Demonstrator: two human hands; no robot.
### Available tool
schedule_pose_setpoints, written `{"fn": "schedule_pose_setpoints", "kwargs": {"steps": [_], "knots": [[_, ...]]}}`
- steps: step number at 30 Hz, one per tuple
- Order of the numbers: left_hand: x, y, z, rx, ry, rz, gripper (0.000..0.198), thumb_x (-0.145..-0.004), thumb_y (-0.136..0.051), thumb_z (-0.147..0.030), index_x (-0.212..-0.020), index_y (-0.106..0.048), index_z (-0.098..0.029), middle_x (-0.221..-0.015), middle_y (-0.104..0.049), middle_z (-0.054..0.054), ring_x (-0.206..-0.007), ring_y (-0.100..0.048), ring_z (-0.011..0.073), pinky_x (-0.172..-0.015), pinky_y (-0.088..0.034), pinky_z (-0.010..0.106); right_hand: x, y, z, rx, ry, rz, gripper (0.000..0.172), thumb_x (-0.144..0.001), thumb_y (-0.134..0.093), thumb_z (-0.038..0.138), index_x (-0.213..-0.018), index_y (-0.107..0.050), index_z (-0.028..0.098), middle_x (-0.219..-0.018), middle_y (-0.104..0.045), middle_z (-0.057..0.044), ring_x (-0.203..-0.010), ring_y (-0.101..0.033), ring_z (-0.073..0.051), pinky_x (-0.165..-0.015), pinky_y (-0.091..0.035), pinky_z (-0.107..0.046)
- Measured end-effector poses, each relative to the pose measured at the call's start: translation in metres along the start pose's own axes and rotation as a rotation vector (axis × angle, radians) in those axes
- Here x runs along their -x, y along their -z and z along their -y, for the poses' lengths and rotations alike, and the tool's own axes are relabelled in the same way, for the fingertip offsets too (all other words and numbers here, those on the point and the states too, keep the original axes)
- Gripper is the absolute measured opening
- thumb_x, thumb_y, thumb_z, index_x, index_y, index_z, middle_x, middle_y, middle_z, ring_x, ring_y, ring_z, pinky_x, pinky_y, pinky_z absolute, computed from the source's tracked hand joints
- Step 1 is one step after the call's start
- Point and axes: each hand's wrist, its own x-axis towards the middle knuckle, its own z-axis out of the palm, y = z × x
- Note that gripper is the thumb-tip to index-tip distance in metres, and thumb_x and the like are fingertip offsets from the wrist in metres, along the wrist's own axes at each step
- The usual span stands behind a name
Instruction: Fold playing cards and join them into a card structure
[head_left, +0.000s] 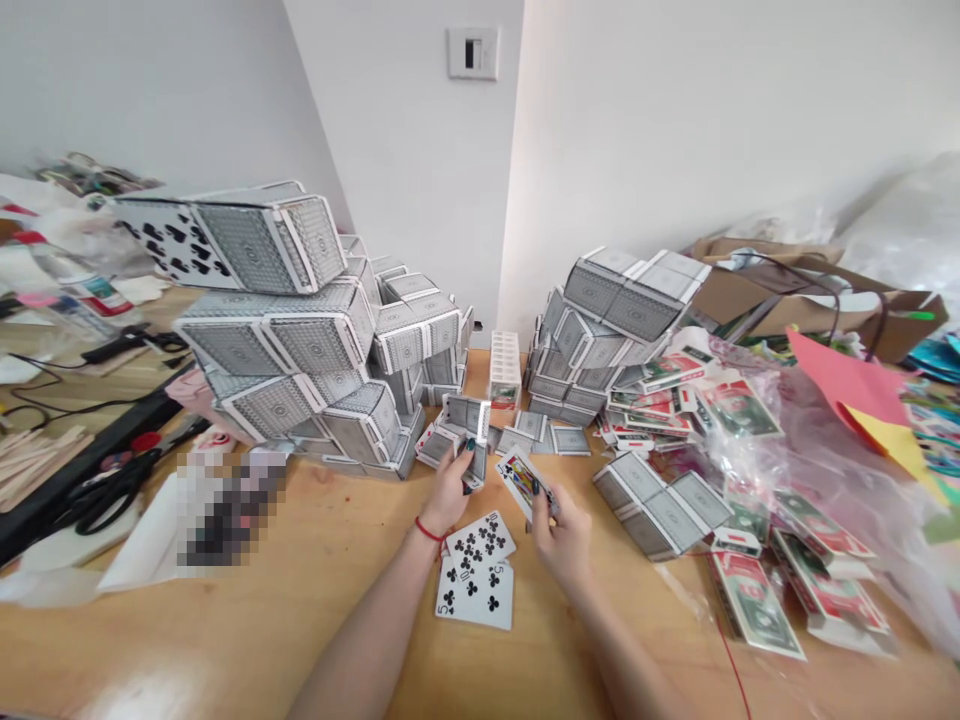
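Left hand (448,488) clamped on a folded-card block (467,413), right hand (562,530) on a face card (516,482) near it. Counter (315,570) below. Tall stack (279,342) off left, smaller stack (596,290) right, both beyond the hands. Grey box (660,505) right of right hand. Two clubs (475,598) overlap between forearms.

It's a craft spot, this wooden table (240,640)! Scissors (138,472) and wooden sticks (36,456) at far left, coloured paper (847,380) at right.
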Motion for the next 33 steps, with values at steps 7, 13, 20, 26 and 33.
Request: {"fn": "schedule_pose_setpoints", "kwargs": {"steps": [7,13,20,26,33], "knots": [[0.006,-0.008,-0.005,0.224,0.117,0.04,0.023,-0.067,-0.061,-0.031,-0.08,-0.056,-0.014,-0.051,-0.046,-0.007,-0.037,-0.033,0.0021,-0.036,-0.024,0.017,0.018,-0.016,0.008,0.079,0.222,-0.125,0.024,-0.084,-0.037,0.02,-0.096,-0.058,0.016,-0.05,-0.06,-0.002,-0.042,-0.055,-0.014,-0.046,-0.042,-0.024],[0.003,-0.006,-0.003,0.232,0.109,0.027,0.018,-0.067,-0.06,-0.028,-0.079,-0.057,-0.015,-0.06,-0.056,-0.003,-0.049,-0.049,0.0057,-0.045,-0.035,0.018,0.02,-0.025,0.01,0.139,0.403,-0.108,0.035,-0.085,-0.035,0.015,-0.118,-0.045,0.015,-0.057,-0.062,-0.004,-0.043,-0.055,-0.014,-0.045,-0.043,-0.024],[0.002,-0.001,0.002,0.323,0.11,0.002,0.01,-0.07,-0.057,-0.024,-0.072,-0.059,-0.015,-0.066,-0.06,0.0,-0.06,-0.055,0.0093,-0.059,-0.043,0.023,0.017,-0.026,0.019,0.24,0.566,-0.171,0.048,-0.081,-0.037,0.01,-0.129,-0.032,0.009,-0.054,-0.058,-0.004,-0.04,-0.051,-0.013,-0.04,-0.04,-0.024],[0.005,-0.003,-0.005,0.38,0.105,0.122,0.018,-0.07,-0.055,-0.032,-0.078,-0.057,-0.016,-0.065,-0.054,0.001,-0.057,-0.05,0.0098,-0.052,-0.038,0.023,0.011,-0.021,0.023,0.229,0.623,-0.101,0.043,-0.08,-0.036,0.01,-0.123,-0.038,0.007,-0.053,-0.055,-0.004,-0.043,-0.049,-0.014,-0.043,-0.039,-0.026],[0.006,-0.006,-0.012,0.387,0.052,0.233,0.017,-0.068,-0.058,-0.031,-0.08,-0.055,-0.019,-0.06,-0.046,-0.001,-0.05,-0.041,0.0083,-0.044,-0.029,0.021,0.01,-0.009,0.039,-0.076,0.675,-0.033,0.017,-0.075,-0.038,0.011,-0.082,-0.051,0.019,-0.056,-0.05,-0.001,-0.051,-0.047,-0.014,-0.065,-0.047,-0.037]]}}
